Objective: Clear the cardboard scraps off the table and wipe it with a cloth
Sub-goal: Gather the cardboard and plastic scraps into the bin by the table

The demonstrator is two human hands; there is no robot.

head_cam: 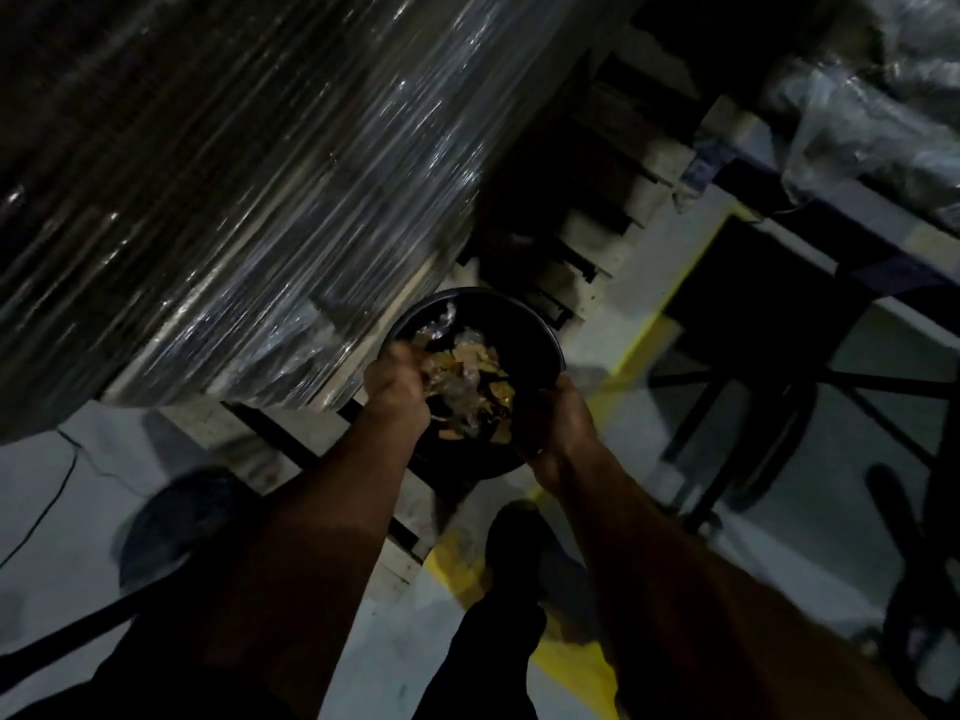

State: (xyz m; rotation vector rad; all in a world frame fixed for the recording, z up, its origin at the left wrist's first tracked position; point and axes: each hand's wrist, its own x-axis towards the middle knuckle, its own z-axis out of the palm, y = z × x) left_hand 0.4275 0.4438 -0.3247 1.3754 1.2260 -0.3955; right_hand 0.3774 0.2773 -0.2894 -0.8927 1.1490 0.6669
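A pile of brown cardboard scraps (470, 379), mixed with bits of clear plastic, sits over the mouth of a round black bin (524, 317) on the floor. My left hand (397, 389) is against the pile's left side, blurred, with its fingers curled into the scraps. At the near right edge of the pile, my right hand (561, 423) cups the scraps from below. Both forearms reach down over the bin. The table and cloth are not clearly seen in this dark view.
A tall load wrapped in shiny plastic film (234, 189) stands on a pallet (322, 449) just left of the bin. A yellow floor line (639, 345) runs past it. A dark metal frame (779, 387) stands right. My shoes (514, 537) are on the grey floor.
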